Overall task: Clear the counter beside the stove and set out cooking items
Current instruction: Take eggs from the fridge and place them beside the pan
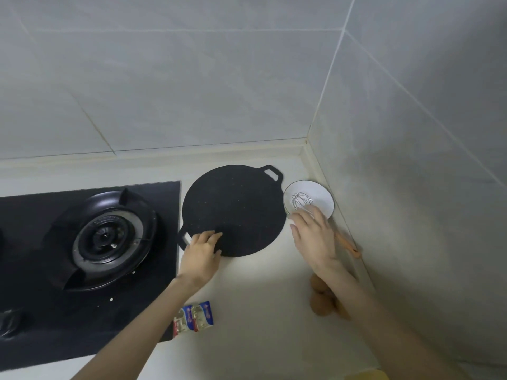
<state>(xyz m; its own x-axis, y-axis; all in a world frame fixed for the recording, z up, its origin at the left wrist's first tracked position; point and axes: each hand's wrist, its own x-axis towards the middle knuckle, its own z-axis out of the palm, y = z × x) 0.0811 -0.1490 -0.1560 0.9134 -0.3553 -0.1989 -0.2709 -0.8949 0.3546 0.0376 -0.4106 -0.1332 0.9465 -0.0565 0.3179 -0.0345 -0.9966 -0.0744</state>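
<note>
A black round griddle pan (233, 207) with two loop handles lies flat on the pale counter (260, 297) to the right of the gas stove (107, 237). My left hand (201, 255) grips the pan's near-left rim, beside its near handle, fingers curled on top. A white bowl (318, 193) stands in the corner with a wire whisk (301, 200) in it. The whisk's orange handle (348, 245) sticks out toward the right wall. My right hand (312, 237) hovers palm down over that handle, fingers stretched to the bowl's near rim.
Two small blue-and-white cartons (196, 316) lie on the counter's near side by the stove edge. Brown eggs (321, 300) sit by the right wall, partly hidden by my right forearm. Tiled walls close the back and right. Something yellow (367, 375) shows at the bottom edge.
</note>
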